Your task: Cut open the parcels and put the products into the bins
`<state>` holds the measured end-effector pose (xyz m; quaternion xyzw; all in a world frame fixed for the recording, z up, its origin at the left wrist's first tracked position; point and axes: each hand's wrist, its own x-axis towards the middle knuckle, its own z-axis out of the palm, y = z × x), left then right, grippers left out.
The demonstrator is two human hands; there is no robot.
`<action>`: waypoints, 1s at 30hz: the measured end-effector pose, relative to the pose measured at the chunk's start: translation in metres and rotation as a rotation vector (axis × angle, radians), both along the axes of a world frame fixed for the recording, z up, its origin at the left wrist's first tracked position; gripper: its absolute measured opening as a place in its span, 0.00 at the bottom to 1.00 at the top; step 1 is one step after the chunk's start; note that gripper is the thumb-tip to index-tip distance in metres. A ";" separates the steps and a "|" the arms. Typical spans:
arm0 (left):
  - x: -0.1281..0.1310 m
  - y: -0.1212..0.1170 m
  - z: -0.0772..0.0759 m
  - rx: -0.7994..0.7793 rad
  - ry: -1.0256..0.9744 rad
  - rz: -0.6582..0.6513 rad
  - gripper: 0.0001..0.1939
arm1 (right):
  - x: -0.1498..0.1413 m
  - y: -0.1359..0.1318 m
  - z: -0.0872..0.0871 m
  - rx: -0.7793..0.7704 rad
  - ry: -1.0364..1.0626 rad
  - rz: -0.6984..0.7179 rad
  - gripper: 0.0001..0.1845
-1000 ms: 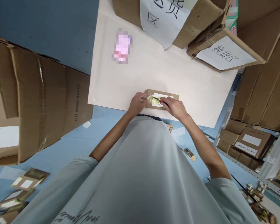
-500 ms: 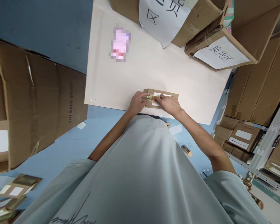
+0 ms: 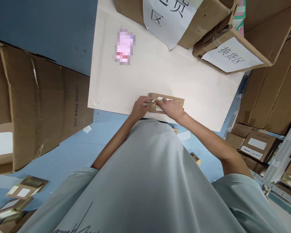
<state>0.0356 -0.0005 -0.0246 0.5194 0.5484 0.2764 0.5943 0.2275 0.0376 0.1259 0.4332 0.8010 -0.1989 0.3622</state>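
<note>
A small flat cardboard box (image 3: pixel 178 98) with a white label lies near the front edge of the white table. Shiny clear tape (image 3: pixel 153 102) shows crumpled over its left part. My left hand (image 3: pixel 140 106) grips the box at its left end, fingers bent over the taped top. My right hand (image 3: pixel 172 108) is closed over the label, its fingertips around a small red item (image 3: pixel 156 104). Most of that item is hidden, so its kind is unclear. A thin dark strip runs between it and my left fingers.
On the white table (image 3: pixel 116 87) lies a blurred pink item (image 3: pixel 124 47). Open cartons (image 3: pixel 196 27) with paper signs stand along its far side. A large carton (image 3: pixel 48 106) is at left, with small boxes (image 3: pixel 21 193) on the floor. Shelved cartons (image 3: pixel 257 145) line the right.
My right hand has moved slightly left along the box, bringing the red item nearer my left fingers. The tape looks more crumpled. The view has shifted a little.
</note>
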 end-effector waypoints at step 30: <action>0.013 -0.001 0.026 -0.015 0.312 0.053 0.19 | 0.203 -0.058 -0.052 0.094 0.124 -0.259 0.24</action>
